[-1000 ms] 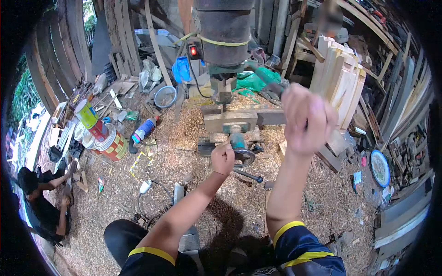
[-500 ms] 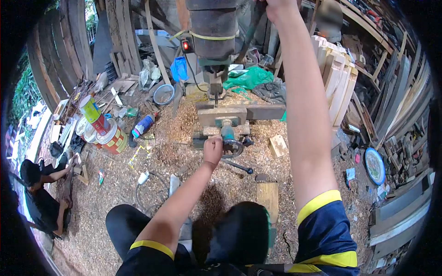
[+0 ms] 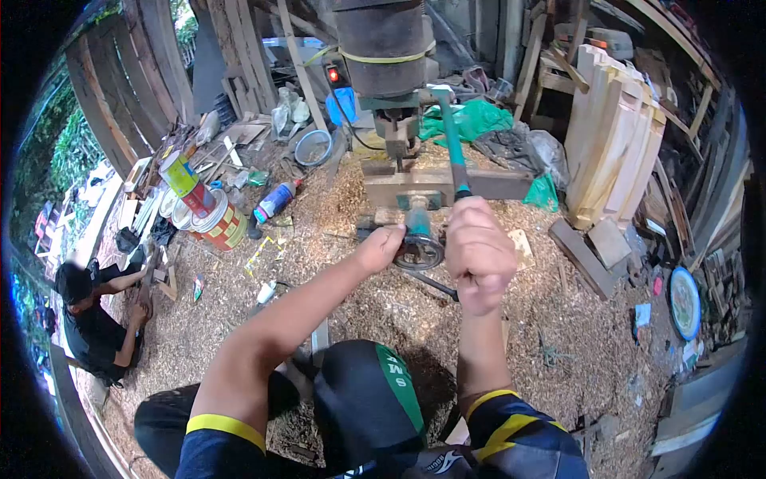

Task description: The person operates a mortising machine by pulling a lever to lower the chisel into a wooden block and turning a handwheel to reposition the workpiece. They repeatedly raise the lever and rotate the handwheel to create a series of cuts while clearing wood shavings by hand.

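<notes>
In the middle of the view stands a mortising machine with a dark motor housing (image 3: 383,56). My right hand (image 3: 480,251) is closed around the lower end of its green pull lever (image 3: 452,140), which slants down toward me. My left hand (image 3: 381,249) grips the left side of the round handwheel (image 3: 420,257), thumb along the rim. Behind the wheel, a length of wood (image 3: 399,191) sits in the machine's clamp. The tool head (image 3: 399,140) is right over that wood, its tip overlapping the top edge.
Wood shavings (image 3: 335,299) cover the ground. Paint buckets (image 3: 219,227) and a spray can (image 3: 275,201) lie left of the machine. A person (image 3: 96,319) crouches at far left, handling wood. Pale shaped boards (image 3: 610,144) stand at right, near loose blocks (image 3: 581,257).
My right hand has come down from the top of the view, swinging the lever toward me. My left hand stays at the handwheel. The view has shifted, and the scene sits further right.
</notes>
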Demonstrator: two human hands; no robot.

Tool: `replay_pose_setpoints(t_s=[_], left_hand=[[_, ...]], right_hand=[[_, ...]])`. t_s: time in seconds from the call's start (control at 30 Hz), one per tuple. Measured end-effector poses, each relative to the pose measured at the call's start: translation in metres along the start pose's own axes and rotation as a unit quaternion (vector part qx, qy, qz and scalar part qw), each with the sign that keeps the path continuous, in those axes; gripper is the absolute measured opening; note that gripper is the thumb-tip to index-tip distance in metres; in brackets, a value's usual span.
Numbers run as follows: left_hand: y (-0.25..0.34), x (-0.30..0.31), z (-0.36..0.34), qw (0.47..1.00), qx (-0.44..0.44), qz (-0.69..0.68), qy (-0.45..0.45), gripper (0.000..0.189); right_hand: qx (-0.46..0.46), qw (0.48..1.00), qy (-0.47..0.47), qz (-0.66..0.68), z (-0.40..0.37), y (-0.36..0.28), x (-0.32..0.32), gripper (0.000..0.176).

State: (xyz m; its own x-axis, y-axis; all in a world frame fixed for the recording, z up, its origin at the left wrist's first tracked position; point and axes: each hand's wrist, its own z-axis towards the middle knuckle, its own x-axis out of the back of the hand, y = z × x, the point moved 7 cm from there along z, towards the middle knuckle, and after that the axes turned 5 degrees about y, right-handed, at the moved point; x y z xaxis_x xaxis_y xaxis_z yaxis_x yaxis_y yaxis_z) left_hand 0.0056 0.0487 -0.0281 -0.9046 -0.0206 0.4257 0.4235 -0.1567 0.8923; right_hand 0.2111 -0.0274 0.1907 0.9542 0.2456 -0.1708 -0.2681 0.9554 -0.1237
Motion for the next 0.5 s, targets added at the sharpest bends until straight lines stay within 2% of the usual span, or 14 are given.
replay_pose_setpoints(t_s=[0.07, 0.1, 0.17, 0.2, 0.23, 0.27, 0.3, 0.33, 0.37, 0.43, 0.47, 0.5], left_hand=[[0.001, -0.006, -0.007, 1.0, 0.001, -0.01, 0.01, 0.05], [0.0, -0.005, -0.005, 1.0, -0.003, -0.012, 0.027, 0.049], [-0.001, -0.002, -0.006, 0.999, -0.006, -0.022, 0.043, 0.049], [-0.002, -0.002, -0.007, 0.998, -0.009, -0.021, 0.055, 0.048], [-0.003, -0.003, -0.007, 0.998, -0.013, -0.021, 0.065, 0.048], [-0.004, -0.003, -0.009, 0.996, -0.01, -0.031, 0.085, 0.055], [-0.008, -0.008, -0.008, 0.996, -0.014, -0.038, 0.082, 0.055], [-0.013, -0.007, -0.009, 0.992, -0.026, -0.033, 0.116, 0.054], [-0.018, -0.006, -0.01, 0.988, -0.038, -0.027, 0.149, 0.054], [0.0, -0.004, -0.013, 0.984, -0.074, -0.023, 0.162, 0.053], [0.005, -0.004, -0.015, 0.982, -0.074, -0.035, 0.171, 0.051], [0.005, -0.002, -0.016, 0.979, -0.075, -0.049, 0.182, 0.05]], right_hand=[[-0.029, 0.999, -0.026, -0.001, 0.0, -0.001, 0.0, 0.07], [-0.031, 0.999, -0.022, -0.001, 0.0, -0.001, 0.002, 0.07], [-0.089, 0.993, -0.07, 0.027, 0.003, 0.004, 0.002, 0.082], [-0.115, 0.987, -0.116, -0.002, 0.005, 0.003, 0.001, 0.092], [-0.118, 0.985, -0.122, -0.007, 0.007, 0.0, 0.001, 0.092], [-0.161, 0.98, -0.119, 0.014, 0.008, 0.002, 0.001, 0.095], [-0.203, 0.972, -0.114, 0.034, 0.009, 0.005, 0.001, 0.098], [-0.225, 0.966, -0.125, 0.023, 0.01, 0.007, 0.0, 0.104], [-0.224, 0.966, -0.127, 0.015, 0.014, 0.004, -0.001, 0.104], [-0.335, 0.937, -0.101, 0.004, 0.016, 0.016, -0.001, 0.106], [-0.37, 0.909, -0.148, 0.119, 0.01, 0.021, 0.007, 0.089], [-0.37, 0.91, -0.154, 0.108, 0.014, 0.018, -0.007, 0.089]])
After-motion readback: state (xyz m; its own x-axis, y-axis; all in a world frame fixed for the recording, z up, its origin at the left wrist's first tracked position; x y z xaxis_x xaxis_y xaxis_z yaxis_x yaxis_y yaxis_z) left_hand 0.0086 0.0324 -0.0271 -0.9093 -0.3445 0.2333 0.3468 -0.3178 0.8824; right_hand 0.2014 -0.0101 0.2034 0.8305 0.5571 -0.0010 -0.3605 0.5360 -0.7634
